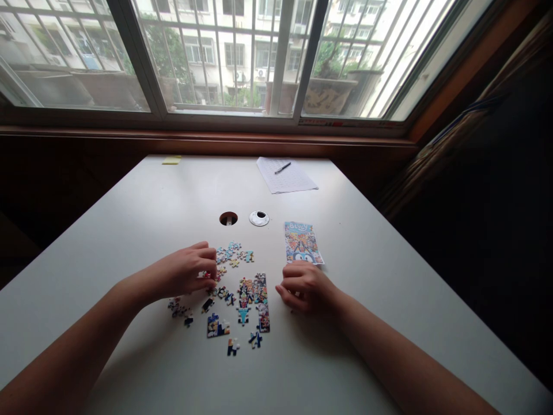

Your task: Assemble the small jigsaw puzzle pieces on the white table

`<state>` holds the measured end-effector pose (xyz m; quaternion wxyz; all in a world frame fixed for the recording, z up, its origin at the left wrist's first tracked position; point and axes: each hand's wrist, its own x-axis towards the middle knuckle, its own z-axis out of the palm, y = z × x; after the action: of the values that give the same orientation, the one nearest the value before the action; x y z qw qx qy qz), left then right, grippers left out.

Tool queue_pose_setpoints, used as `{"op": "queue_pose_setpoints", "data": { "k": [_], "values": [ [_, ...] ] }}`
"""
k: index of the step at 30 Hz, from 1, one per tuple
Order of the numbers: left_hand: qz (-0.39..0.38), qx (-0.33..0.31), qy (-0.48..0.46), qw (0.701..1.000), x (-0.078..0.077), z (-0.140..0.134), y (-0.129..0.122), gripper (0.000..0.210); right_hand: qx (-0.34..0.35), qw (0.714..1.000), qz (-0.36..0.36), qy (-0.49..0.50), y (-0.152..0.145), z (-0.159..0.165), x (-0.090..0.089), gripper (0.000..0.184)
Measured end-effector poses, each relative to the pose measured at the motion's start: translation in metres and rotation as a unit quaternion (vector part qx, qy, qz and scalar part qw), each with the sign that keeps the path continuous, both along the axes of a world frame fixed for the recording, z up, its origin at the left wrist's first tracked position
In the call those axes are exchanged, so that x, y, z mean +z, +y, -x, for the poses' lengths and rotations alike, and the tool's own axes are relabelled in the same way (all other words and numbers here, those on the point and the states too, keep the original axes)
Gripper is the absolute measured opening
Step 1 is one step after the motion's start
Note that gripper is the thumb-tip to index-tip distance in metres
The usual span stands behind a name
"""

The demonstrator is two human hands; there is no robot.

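Observation:
My left hand (pixel 190 270) hangs over the loose jigsaw pieces (pixel 222 294), its fingers curled downward; whether a piece is between the fingertips is hidden. On the right, my right hand (pixel 305 286) rests on the table with fingers bent inward, just below the picture card (pixel 300 241) and touching or nearly touching its lower edge. Between the hands lies a joined section of puzzle (pixel 261 297), dense with colourful figures. A smaller joined cluster (pixel 216 326) lies below left of it, and single pieces (pixel 233 346) sit nearer me.
The white table (pixel 173 374) reaches to a barred window. A round cable hole (pixel 228 218) and its metal cover (pixel 259 218) are beyond the puzzle. Farther back are printed sheets (pixel 289 180) with a pen (pixel 283 168) on them, and yellow sticky notes (pixel 171 160).

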<state>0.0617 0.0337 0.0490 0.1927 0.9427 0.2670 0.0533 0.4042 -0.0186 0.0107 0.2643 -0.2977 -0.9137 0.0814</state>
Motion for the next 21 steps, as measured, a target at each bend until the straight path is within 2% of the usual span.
{"op": "queue_pose_setpoints", "data": {
  "k": [13,21],
  "values": [
    [-0.009,-0.004,-0.002,1.0,0.002,0.0,-0.001,0.017,0.0,1.0,0.001,0.005,0.0,0.0,0.0,0.041],
    [-0.024,0.003,-0.017,1.0,-0.008,-0.005,0.0,0.012,-0.001,1.0,0.001,-0.002,0.001,0.0,-0.002,0.041]
  ]
}}
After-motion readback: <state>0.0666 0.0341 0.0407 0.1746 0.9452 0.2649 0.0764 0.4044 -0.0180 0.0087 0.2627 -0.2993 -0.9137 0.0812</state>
